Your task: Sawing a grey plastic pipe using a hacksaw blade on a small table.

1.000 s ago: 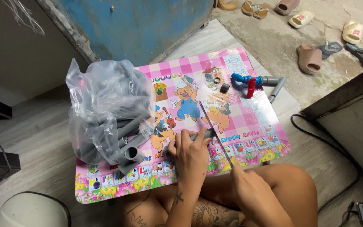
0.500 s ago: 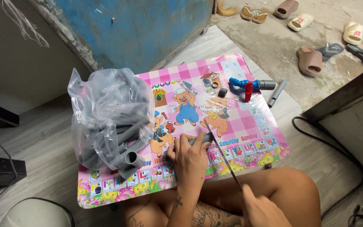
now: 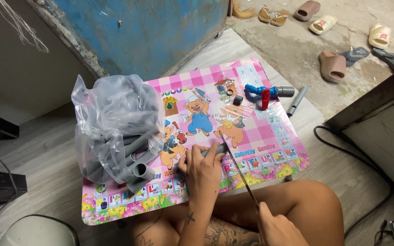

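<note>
My left hand (image 3: 202,169) presses a short grey pipe piece (image 3: 220,148) flat on a pink cartoon-printed table top (image 3: 270,132). My right hand (image 3: 277,228), at the bottom edge above my knee, grips the handle of a thin saw blade (image 3: 238,168). The blade slants up across the table and meets the pipe by my left fingertips. A clear plastic bag (image 3: 115,123) stuffed with grey pipes lies on the table's left half; one open pipe end (image 3: 141,171) pokes out near my left wrist.
A blue valve with a red handle (image 3: 263,93), a small grey ring (image 3: 237,100) and a grey pipe length (image 3: 297,101) lie at the table's far right. Sandals (image 3: 333,65) are scattered on the concrete beyond. A blue metal panel (image 3: 151,32) stands behind; a black cable (image 3: 356,155) runs at right.
My right hand has drawn the saw blade back toward me, lower in view. My left hand stays pressed on the pipe piece. The camera has shifted slightly.
</note>
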